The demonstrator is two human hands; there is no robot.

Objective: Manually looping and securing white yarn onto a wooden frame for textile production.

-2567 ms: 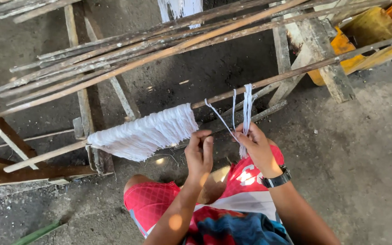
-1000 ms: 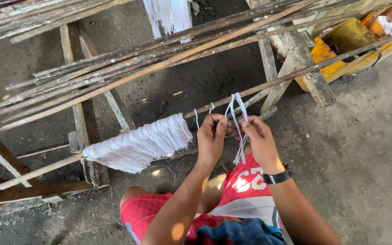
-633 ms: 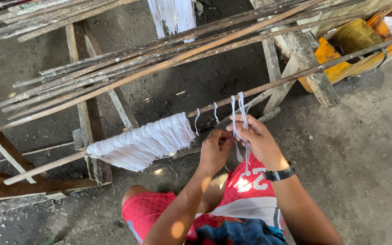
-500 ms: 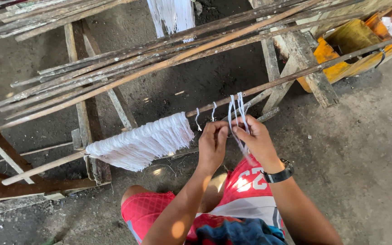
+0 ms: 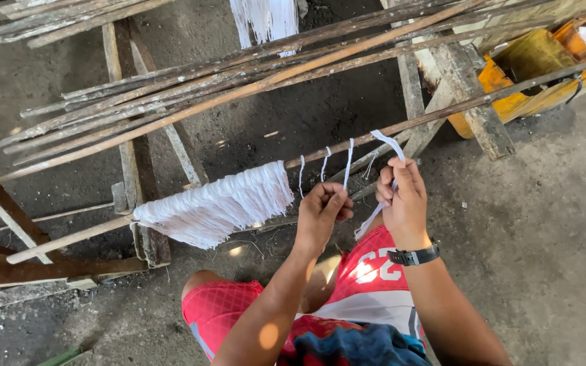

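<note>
A thick bundle of white strings (image 5: pixel 218 203) hangs looped over a long bamboo pole (image 5: pixel 442 112) that runs across a wooden frame. To its right a few single white strands (image 5: pixel 348 163) drape over the same pole. My left hand (image 5: pixel 320 213) is closed around the lower ends of those strands just below the pole. My right hand (image 5: pixel 401 196), with a black wristwatch (image 5: pixel 412 257) on the wrist, pinches a white strand (image 5: pixel 388 142) that loops up toward the pole.
Several bamboo poles (image 5: pixel 239 74) lie stacked on the wooden frame (image 5: pixel 133 156) farther away. More white strings (image 5: pixel 266 17) hang at the top. A yellow container (image 5: pixel 510 81) stands at the upper right. The floor is bare concrete (image 5: pixel 551 237). My red shorts (image 5: pixel 374 278) show below.
Both hands have stayed at the pole. Single strands now hang looped over the pole right of the bundle, and my right hand has lifted a new loop toward it.
</note>
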